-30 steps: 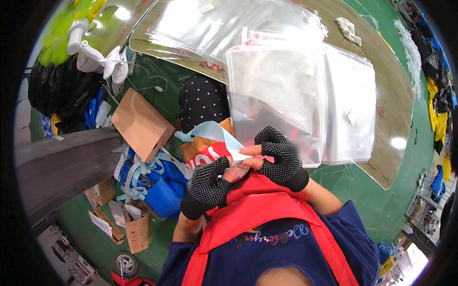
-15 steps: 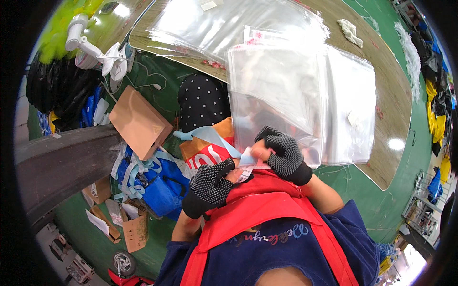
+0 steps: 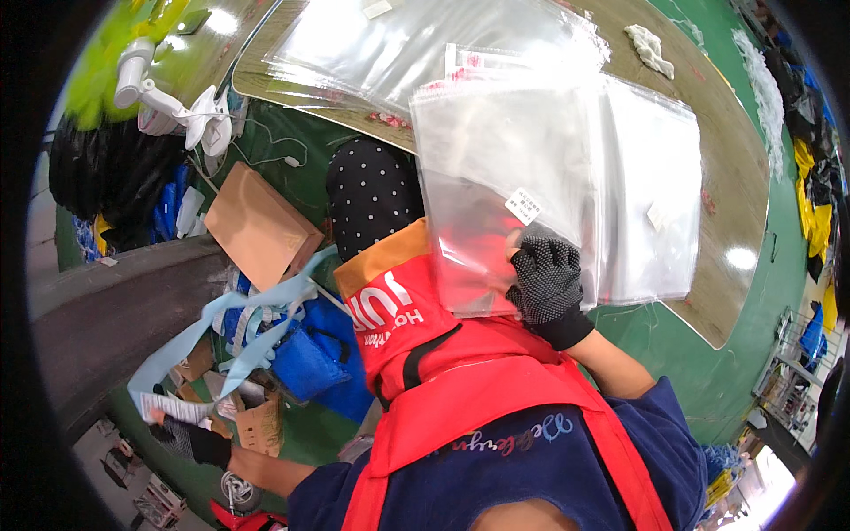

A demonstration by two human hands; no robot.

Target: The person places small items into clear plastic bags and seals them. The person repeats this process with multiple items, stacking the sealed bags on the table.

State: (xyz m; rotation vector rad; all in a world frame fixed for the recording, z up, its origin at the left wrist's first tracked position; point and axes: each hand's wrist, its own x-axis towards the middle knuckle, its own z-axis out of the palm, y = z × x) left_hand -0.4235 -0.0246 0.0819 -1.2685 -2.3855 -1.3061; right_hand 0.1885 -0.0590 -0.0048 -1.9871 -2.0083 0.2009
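My left hand [image 3: 188,440], in a black dotted glove with bare fingertips, is out at the lower left. It is closed on the white end of a long light-blue label strip [image 3: 208,329], which loops up toward my lap. My right hand [image 3: 546,279], gloved alike, rests with curled fingers on the near part of a clear plastic bag [image 3: 505,133]; what its fingers hold, if anything, is hidden. Just beyond its thumb, a small white printed label [image 3: 522,205] lies on the bag.
More clear bags [image 3: 651,195] are stacked on the wooden table [image 3: 726,221]. A red apron [image 3: 478,389] covers my lap. At left are a brown cardboard box [image 3: 257,221], a blue bag [image 3: 310,363], a dark curved beam [image 3: 115,283] and a white jointed stand [image 3: 168,97].
My hands were together over my lap at a label. The left has swung far out to the lower left with the strip; the right has moved onto the bag, where a label now shows.
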